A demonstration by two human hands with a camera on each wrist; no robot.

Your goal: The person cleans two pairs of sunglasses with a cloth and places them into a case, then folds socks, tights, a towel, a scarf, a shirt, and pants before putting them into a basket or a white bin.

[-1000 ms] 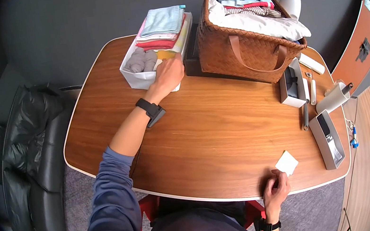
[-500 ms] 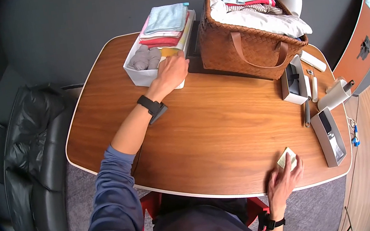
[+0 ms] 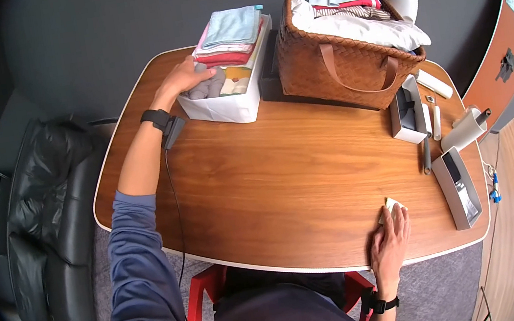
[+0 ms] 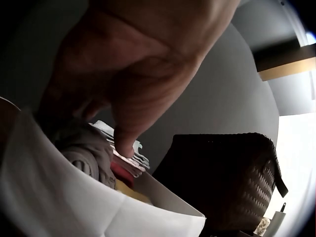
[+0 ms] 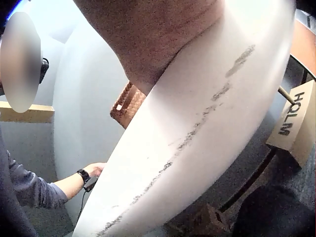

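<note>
in the left wrist view, we lose the left hand's (image 4: 133,64) fingertips in shadow; the right hand (image 3: 390,245) partly hides the pale square (image 3: 391,202).

Soft grey rolled bundles (image 3: 212,89) are set directly beneath the left grip (image 3: 180,80), by which their far side is partly covered; whether they are pinched or only touched cannot be told. A coiled end is shown just below that grip in the left wrist view. The bundles are held in a white open-topped bin (image 3: 223,110), stood upright on the counter (image 3: 286,176), its near wall below the left grip and slightly creased. A small pale square (image 3: 391,202) is laid on the counter under the right grip (image 3: 390,243), mostly covered, one corner exposed beyond it.
</note>
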